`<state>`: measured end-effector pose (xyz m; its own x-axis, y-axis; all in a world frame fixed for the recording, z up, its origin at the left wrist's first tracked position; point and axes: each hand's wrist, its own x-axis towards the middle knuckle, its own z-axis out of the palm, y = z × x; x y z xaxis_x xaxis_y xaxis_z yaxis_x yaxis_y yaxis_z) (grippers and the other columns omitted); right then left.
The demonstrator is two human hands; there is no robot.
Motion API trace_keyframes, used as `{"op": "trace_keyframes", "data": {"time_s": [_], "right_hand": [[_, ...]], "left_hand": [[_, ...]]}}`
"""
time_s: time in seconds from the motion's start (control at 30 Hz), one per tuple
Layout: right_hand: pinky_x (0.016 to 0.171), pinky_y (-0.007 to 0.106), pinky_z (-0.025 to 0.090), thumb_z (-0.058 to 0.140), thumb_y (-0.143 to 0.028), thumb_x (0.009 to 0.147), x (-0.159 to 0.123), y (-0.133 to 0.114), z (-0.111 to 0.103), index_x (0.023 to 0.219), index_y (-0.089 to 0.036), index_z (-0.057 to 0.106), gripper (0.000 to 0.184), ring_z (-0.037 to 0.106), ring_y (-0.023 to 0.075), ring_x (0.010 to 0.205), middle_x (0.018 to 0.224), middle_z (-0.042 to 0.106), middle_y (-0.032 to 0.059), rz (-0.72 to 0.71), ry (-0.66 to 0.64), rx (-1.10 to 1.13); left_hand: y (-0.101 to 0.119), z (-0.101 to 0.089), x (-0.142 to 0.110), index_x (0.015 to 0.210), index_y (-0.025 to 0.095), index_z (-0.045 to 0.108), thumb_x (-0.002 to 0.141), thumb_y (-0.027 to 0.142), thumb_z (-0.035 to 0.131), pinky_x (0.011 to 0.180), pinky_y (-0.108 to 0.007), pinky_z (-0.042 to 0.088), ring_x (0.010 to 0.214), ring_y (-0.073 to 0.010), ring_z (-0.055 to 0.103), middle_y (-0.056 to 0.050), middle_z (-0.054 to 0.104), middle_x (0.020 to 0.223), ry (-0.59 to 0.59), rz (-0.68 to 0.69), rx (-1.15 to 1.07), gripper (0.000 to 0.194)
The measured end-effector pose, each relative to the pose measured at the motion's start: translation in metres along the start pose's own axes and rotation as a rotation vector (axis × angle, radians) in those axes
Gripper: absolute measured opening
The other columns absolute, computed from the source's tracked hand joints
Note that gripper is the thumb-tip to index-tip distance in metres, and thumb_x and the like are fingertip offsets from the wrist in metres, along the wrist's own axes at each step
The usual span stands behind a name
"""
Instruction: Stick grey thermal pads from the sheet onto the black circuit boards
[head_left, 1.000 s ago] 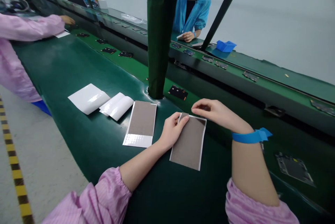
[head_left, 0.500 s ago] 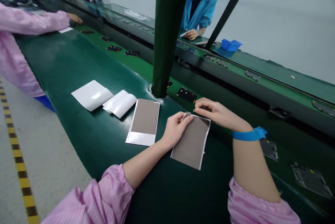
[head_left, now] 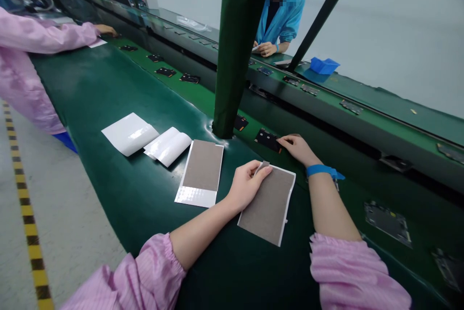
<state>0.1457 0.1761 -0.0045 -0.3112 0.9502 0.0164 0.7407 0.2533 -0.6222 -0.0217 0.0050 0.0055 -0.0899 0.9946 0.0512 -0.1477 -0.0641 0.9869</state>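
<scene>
Right of the green post (head_left: 237, 58), nearer the wearer, the left hand (head_left: 246, 186) pinches the gray sheet (head_left: 266, 208), its long axis pointing toward the belt (head_left: 203, 91). Beyond, just right of the post's foot, the black board (head_left: 266, 140) lies lengthwise along the belt; the nearer right hand (head_left: 299, 149) meets its right end, pinch unclear.

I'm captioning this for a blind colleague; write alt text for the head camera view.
A person's left hand holds a grey-brown sheet at a green table; the right hand is at the edge of a black circuit board. Curled white sheets and another grey-brown sheet lie to the left, with co-workers nearby.
</scene>
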Motion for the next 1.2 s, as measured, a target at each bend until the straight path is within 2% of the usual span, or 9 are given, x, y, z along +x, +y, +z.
{"op": "trace_keyframes", "data": {"time_s": [0.33, 0.4, 0.47, 0.53, 0.6, 0.73, 0.8, 0.9, 1.2], "right_hand": [[0.064, 0.033, 0.044, 0.059, -0.037, 0.072, -0.003, 0.015, -0.006, 0.068, -0.018, 0.066, 0.021, 0.056, 0.0211, 0.064, 0.065, 0.062, 0.0051, 0.122, 0.064, -0.077], [0.068, 0.034, 0.046, 0.062, -0.035, 0.070, -0.005, 0.016, -0.008, 0.083, -0.016, 0.067, 0.022, 0.058, 0.0218, 0.068, 0.072, 0.063, 0.0062, 0.150, 0.103, -0.081], [0.072, 0.037, 0.047, 0.063, -0.034, 0.071, -0.010, 0.012, -0.012, 0.100, -0.014, 0.063, 0.035, 0.059, 0.0222, 0.072, 0.085, 0.064, 0.0096, 0.173, 0.140, -0.073], [0.075, 0.038, 0.048, 0.060, -0.035, 0.075, -0.017, 0.002, -0.019, 0.105, -0.013, 0.061, 0.037, 0.060, 0.0227, 0.077, 0.094, 0.064, 0.0121, 0.174, 0.148, -0.053], [0.077, 0.037, 0.048, 0.058, -0.039, 0.079, -0.028, -0.016, -0.026, 0.097, -0.017, 0.064, 0.030, 0.061, 0.0228, 0.082, 0.097, 0.065, 0.0108, 0.119, 0.070, -0.012], [0.076, 0.035, 0.047, 0.061, -0.055, 0.077, -0.053, -0.063, -0.040, 0.082, -0.022, 0.070, 0.035, 0.059, 0.0231, 0.088, 0.098, 0.063, 0.0074, -0.146, -0.331, 0.101], [0.073, 0.034, 0.046, 0.061, -0.057, 0.077, -0.061, -0.082, -0.042, 0.078, -0.022, 0.071, 0.037, 0.057, 0.0223, 0.086, 0.097, 0.060, 0.0074, -0.230, -0.431, 0.100], [0.069, 0.033, 0.045, 0.061, -0.056, 0.076, -0.065, -0.095, -0.040, 0.075, -0.021, 0.070, 0.036, 0.055, 0.0202, 0.081, 0.097, 0.057, 0.0075, -0.252, -0.426, 0.072], [0.073, 0.035, 0.045, 0.059, -0.052, 0.077, -0.069, -0.098, -0.037, 0.073, -0.022, 0.068, 0.031, 0.055, 0.0212, 0.085, 0.102, 0.054, 0.0075, -0.263, -0.435, 0.053]], "left_hand": [[-0.002, 0.000, 0.001, 0.062, 0.017, 0.043, 0.086, 0.041, 0.055, 0.057, -0.025, 0.027, 0.060, -0.0103, 0.034, 0.004, 0.036, 0.062, -0.011, -0.004, 0.034, 0.036], [-0.002, 0.000, 0.001, 0.061, 0.017, 0.042, 0.086, 0.041, 0.055, 0.057, -0.025, 0.027, 0.059, -0.0102, 0.033, 0.004, 0.035, 0.061, -0.009, -0.002, 0.034, 0.036], [-0.003, 0.000, 0.001, 0.061, 0.018, 0.042, 0.085, 0.041, 0.055, 0.057, -0.025, 0.027, 0.058, -0.0100, 0.031, 0.005, 0.033, 0.061, -0.006, -0.002, 0.023, 0.037], [-0.004, 0.001, 0.001, 0.062, 0.018, 0.043, 0.085, 0.042, 0.055, 0.057, -0.025, 0.027, 0.058, -0.0102, 0.032, 0.005, 0.035, 0.061, -0.011, -0.005, 0.011, 0.036], [-0.004, 0.001, 0.000, 0.062, 0.018, 0.045, 0.085, 0.042, 0.055, 0.057, -0.025, 0.027, 0.059, -0.0105, 0.033, 0.004, 0.037, 0.062, -0.013, -0.005, 0.009, 0.035], [-0.004, 0.000, 0.000, 0.062, 0.017, 0.046, 0.085, 0.041, 0.056, 0.058, -0.025, 0.028, 0.059, -0.0106, 0.034, 0.004, 0.038, 0.061, 0.008, 0.022, 0.018, 0.035], [-0.004, 0.000, 0.000, 0.063, 0.017, 0.048, 0.084, 0.040, 0.057, 0.058, -0.025, 0.028, 0.059, -0.0105, 0.034, 0.005, 0.039, 0.061, 0.015, 0.036, 0.009, 0.033], [-0.005, 0.001, 0.001, 0.065, 0.017, 0.052, 0.084, 0.040, 0.057, 0.058, -0.024, 0.029, 0.059, -0.0105, 0.035, 0.004, 0.042, 0.061, 0.017, 0.038, -0.018, 0.030], [-0.001, -0.001, 0.001, 0.066, 0.017, 0.054, 0.083, 0.042, 0.057, 0.057, -0.024, 0.030, 0.058, -0.0108, 0.037, 0.003, 0.046, 0.061, 0.027, 0.020, 0.005, 0.031]]}}
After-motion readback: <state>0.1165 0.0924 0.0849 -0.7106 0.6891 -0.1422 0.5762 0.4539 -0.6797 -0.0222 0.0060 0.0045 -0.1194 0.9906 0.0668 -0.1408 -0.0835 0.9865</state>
